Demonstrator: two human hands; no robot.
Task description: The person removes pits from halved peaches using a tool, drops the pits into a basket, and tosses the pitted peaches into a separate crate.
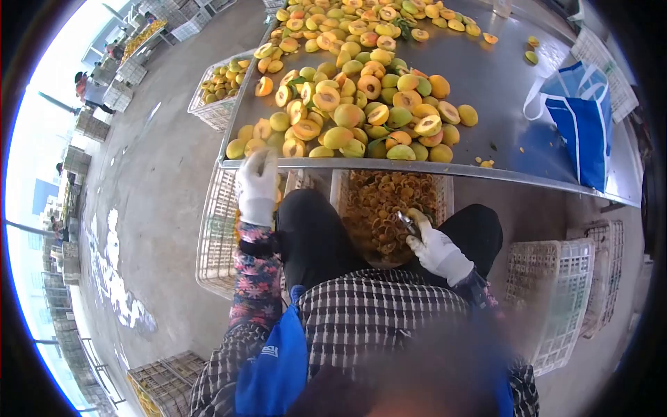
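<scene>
My left hand [256, 186], in a white glove, is at the table's near left edge, close to the heap of yellow-orange peaches [340, 118]. Its fingers are curled in; what they hold, if anything, is hidden. Many of the peaches are cut in half, some showing a brown pit or hollow. My right hand [436, 251], gloved too, is closed around a small shiny metal hand tool [406, 221] whose exact kind I cannot make out. Below that hand, between my knees, a crate [447, 191] holds a mass of brown-orange pits or scraps [385, 198].
The metal table [500, 104] spans the space ahead. A blue-and-white tote bag [580, 121] stands on its right. Left of it is a crate of fruit [226, 87]; another crate [217, 243] sits by my left leg. Plastic crates [552, 292] stand at right. People work far left.
</scene>
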